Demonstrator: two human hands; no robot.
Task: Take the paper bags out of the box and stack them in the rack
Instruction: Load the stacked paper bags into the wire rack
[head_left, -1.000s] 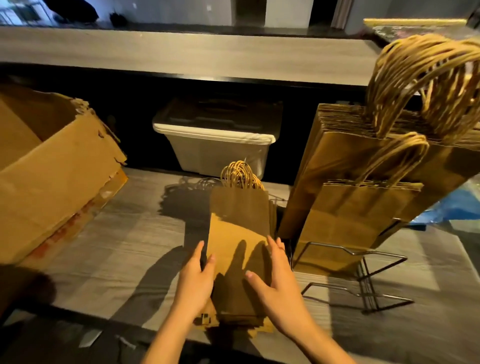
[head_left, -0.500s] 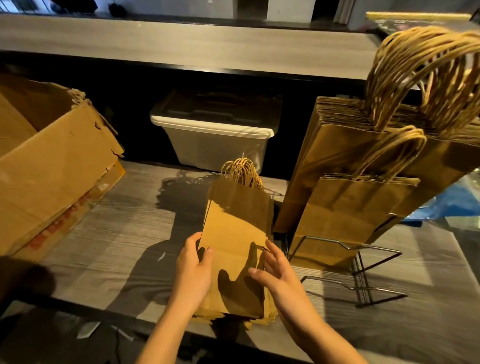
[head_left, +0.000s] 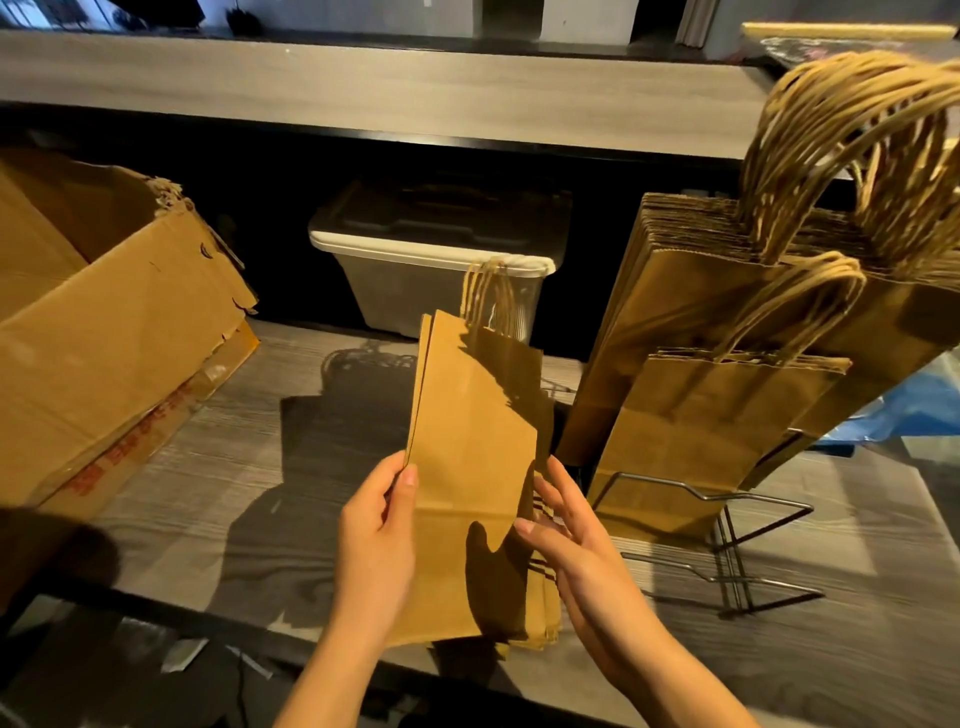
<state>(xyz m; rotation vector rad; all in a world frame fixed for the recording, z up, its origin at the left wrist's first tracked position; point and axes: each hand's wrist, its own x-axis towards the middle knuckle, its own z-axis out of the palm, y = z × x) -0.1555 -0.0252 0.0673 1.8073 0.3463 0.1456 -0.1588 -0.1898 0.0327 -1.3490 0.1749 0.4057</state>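
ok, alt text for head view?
A flat bundle of paper bags is held nearly upright over the table, left hand pinching its left edge, right hand touching its right. A wire rack of stacked bags stands to the right, a cardboard box left.

Looks like behind the counter of some shop or takeaway: raised counter ledge (head_left: 363, 78), wire rack (head_left: 727, 499) stuffed with carrier bags (head_left: 691, 431), torn shipping box (head_left: 119, 338), storage bin (head_left: 415, 291) underneath.
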